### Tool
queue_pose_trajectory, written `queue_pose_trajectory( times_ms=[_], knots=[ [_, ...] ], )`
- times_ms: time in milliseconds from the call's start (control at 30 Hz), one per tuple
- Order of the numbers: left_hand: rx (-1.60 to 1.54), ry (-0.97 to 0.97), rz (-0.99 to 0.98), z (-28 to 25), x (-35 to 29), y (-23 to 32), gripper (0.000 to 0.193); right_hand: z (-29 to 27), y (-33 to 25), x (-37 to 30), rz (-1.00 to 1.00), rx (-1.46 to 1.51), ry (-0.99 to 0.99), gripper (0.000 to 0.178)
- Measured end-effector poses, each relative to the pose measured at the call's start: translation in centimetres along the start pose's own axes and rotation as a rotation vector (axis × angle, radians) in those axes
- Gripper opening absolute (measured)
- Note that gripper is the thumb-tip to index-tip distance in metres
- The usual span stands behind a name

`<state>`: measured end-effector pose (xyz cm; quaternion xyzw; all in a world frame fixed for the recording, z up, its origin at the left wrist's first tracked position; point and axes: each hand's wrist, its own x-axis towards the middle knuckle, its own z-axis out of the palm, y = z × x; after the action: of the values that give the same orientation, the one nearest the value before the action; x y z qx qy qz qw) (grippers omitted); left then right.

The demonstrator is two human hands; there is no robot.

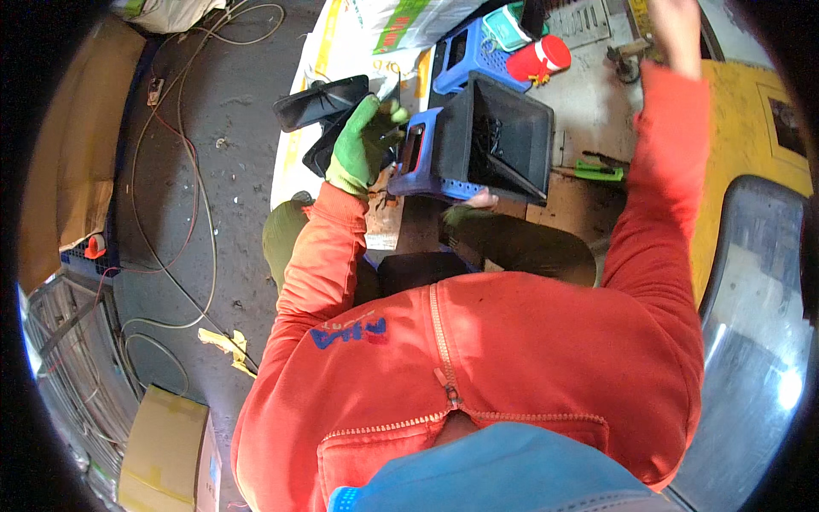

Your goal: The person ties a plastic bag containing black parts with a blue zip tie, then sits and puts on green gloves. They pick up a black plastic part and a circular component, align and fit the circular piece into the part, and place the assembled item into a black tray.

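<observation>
My left hand (363, 145), in a green glove, is beside several black plastic trays or housings (322, 102). Its fingers curl inward, and whatever they hold is too small to make out. Close to its right, a deep black bin (512, 136) rests tilted on a blue plastic stool (418, 154); dark, thin parts lie inside the bin. My right hand (676, 34) reaches far forward at the top right, smeared by motion and partly cut off by the frame's edge. Its fingers do not show clearly.
Beyond the bin are a second blue stool (465, 55), a red jar (539, 60) and a white sack (409, 21). A bright green tool (597, 172) lies right of the bin. Yellow machinery (746, 145) borders the right. Cables (200, 196) and a cardboard box (162, 448) occupy the left floor.
</observation>
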<state>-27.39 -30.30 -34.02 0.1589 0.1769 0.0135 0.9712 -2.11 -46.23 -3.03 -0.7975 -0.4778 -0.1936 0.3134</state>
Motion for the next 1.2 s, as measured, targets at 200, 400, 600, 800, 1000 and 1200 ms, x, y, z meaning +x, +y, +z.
queue_pose_trajectory(
  times_ms=[200, 400, 600, 800, 1000, 1200],
  knots=[
    [0.192, -0.18, 0.074, 2.4, -2.7, -0.5, 0.067, 1.4, 3.7, -20.6, 0.81, 0.477, -0.514, 0.021],
    [0.078, -0.194, 0.033, 0.5, -2.2, -1.2, 0.053, 6.9, 3.4, -34.3, 0.736, -0.192, -0.872, 0.027],
    [0.068, 0.109, 0.034, -2.4, 1.0, -1.0, 0.029, 9.6, -0.5, -36.8, 0.682, 0.01, -0.777, 0.028],
    [0.162, 0.031, -0.001, -1.5, 1.9, -2.5, 0.03, 12.2, -0.4, -35.7, 0.54, -0.146, -0.802, 0.02],
    [0.186, 0.055, -0.038, -1.6, 1.5, -2.2, 0.035, 13.1, -1.7, -36.4, 0.488, -0.146, -0.763, 0.016],
    [0.188, 0.009, -0.061, -2.7, 1.6, -3.0, 0.031, 12.0, -1.7, -35.7, 0.543, -0.179, -0.869, 0.019]
  ],
)
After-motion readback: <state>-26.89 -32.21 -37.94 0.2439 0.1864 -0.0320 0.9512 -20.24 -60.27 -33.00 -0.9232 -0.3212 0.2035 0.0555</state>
